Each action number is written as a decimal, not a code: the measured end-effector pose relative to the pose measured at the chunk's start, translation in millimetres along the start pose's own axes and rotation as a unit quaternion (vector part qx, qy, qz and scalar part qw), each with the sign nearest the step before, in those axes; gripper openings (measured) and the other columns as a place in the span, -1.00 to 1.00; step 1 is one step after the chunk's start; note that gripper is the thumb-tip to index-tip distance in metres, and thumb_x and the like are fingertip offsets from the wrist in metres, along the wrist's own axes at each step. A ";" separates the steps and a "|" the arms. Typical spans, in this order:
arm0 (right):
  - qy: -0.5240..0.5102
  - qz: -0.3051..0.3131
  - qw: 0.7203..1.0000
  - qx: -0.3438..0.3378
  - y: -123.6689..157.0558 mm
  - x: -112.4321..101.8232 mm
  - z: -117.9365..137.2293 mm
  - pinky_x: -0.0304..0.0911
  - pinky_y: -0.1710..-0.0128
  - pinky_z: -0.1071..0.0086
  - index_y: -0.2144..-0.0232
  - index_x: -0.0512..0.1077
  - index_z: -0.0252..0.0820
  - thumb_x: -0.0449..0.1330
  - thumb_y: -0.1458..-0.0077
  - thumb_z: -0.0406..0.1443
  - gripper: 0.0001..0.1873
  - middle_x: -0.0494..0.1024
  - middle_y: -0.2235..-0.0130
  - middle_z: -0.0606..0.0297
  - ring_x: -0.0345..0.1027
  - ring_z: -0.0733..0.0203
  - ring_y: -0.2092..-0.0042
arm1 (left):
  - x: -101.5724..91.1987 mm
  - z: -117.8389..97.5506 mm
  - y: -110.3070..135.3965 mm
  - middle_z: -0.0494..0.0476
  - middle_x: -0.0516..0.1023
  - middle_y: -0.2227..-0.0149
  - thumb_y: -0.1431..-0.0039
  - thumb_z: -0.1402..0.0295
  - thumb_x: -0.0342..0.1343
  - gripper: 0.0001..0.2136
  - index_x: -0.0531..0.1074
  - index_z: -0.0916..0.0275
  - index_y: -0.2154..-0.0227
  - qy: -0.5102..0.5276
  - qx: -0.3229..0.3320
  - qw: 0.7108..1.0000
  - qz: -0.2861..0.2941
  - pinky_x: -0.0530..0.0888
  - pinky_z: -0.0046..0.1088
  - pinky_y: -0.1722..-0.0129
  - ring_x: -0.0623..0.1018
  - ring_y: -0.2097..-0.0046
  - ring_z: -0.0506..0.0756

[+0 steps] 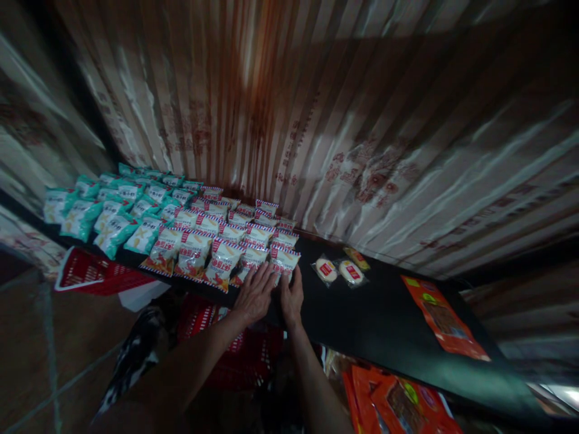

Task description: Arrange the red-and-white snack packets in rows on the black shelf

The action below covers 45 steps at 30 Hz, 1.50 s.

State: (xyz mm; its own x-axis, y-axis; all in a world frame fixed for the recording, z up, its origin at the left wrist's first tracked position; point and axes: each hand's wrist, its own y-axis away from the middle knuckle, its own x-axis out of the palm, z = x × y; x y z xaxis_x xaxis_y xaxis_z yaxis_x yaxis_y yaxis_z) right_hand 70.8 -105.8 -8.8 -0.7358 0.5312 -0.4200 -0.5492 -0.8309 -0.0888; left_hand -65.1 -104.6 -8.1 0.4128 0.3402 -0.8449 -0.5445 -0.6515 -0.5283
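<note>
White snack bags (226, 248), striped tops, leaning in rows on black tabletop (335, 310).

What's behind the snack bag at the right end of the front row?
Behind that snack bag are more similar bags, then the patterned sheet. The similar bags' lower parts are covered, so they can't be seen.

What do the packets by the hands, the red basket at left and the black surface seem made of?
Packets: probably printed plastic film, faintly glossy, puffed and creased. Red basket: likely moulded plastic, its wall patterned with openings. Black surface: smooth, soft sheen; painted board or metal, I cannot tell.
</note>
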 end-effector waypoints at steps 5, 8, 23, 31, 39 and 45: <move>0.024 -0.007 1.000 -0.012 -0.2 2.2 0.0 0.06 -0.15 0.11 -0.21 0.16 -0.32 -0.06 -0.05 0.16 -0.14 0.32 -0.17 -0.06 0.18 -0.07 -0.19 | 1.6 0.3 -0.3 0.22 0.04 -0.33 -0.22 0.39 -0.11 -0.47 0.05 0.35 -0.25 0.004 -0.004 1.000 0.015 -0.10 -0.12 -0.31 -0.09 -0.36 0.17; 0.032 -0.005 0.999 -0.017 -1.2 2.8 1.0 0.07 -0.14 0.10 -0.18 0.20 -0.29 -0.07 -0.05 0.16 -0.17 0.35 -0.15 -0.04 0.20 -0.07 -0.17 | 2.6 0.1 0.6 0.22 0.02 -0.33 -0.22 0.41 -0.12 -0.47 0.04 0.36 -0.25 0.005 -0.007 1.000 0.013 -0.10 -0.12 -0.31 -0.10 -0.36 0.16; 0.042 -0.016 0.999 -0.017 -4.7 4.4 1.5 0.07 -0.12 0.05 -0.16 0.24 -0.38 -0.07 -0.02 0.18 -0.12 0.36 -0.13 -0.12 0.21 -0.16 -0.16 | -6.7 -8.7 30.3 0.27 0.01 -0.33 -0.17 0.45 -0.07 -0.44 0.06 0.32 -0.25 0.022 -0.078 0.995 -0.055 -0.02 0.02 -0.28 -0.09 -0.36 0.23; 0.045 -0.031 0.998 -0.026 -7.0 6.1 -0.7 0.09 -0.12 0.08 -0.12 0.29 -0.34 -0.07 0.00 0.19 -0.13 0.41 -0.09 -0.08 0.25 -0.12 -0.13 | -35.2 16.9 77.7 0.24 -0.03 -0.35 -0.20 0.52 -0.14 -0.42 -0.04 0.20 -0.29 0.020 -0.153 0.984 -0.092 0.09 0.05 -0.25 -0.11 -0.36 0.26; 0.051 -0.022 0.998 -0.024 -5.2 5.4 1.0 0.07 -0.13 0.06 -0.12 0.27 -0.42 -0.10 0.01 0.21 -0.08 0.37 -0.11 -0.16 0.21 -0.16 -0.15 | -22.4 47.3 80.5 0.32 0.07 -0.31 -0.25 0.48 -0.18 -0.49 0.02 0.33 -0.27 0.013 -0.194 0.978 -0.073 0.16 -0.04 -0.23 -0.06 -0.36 0.24; 0.054 -0.020 0.998 -0.026 -5.3 5.6 -0.5 0.08 -0.13 0.11 -0.13 0.27 -0.40 -0.09 -0.01 0.19 -0.11 0.38 -0.10 -0.11 0.22 -0.11 -0.15 | -20.1 40.5 82.8 0.33 -0.03 -0.34 -0.25 0.47 -0.17 -0.44 -0.09 0.28 -0.31 0.021 -0.195 0.977 -0.082 0.15 0.00 -0.22 -0.07 -0.35 0.28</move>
State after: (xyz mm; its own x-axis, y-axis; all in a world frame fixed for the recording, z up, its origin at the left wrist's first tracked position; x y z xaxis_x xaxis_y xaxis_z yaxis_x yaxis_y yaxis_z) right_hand 69.8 -98.5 -11.1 -0.6650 0.5463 -0.5093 -0.5550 -0.8178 -0.1525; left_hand -148.1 -137.9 -38.2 0.5052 0.4392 -0.7429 -0.1529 -0.8016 -0.5779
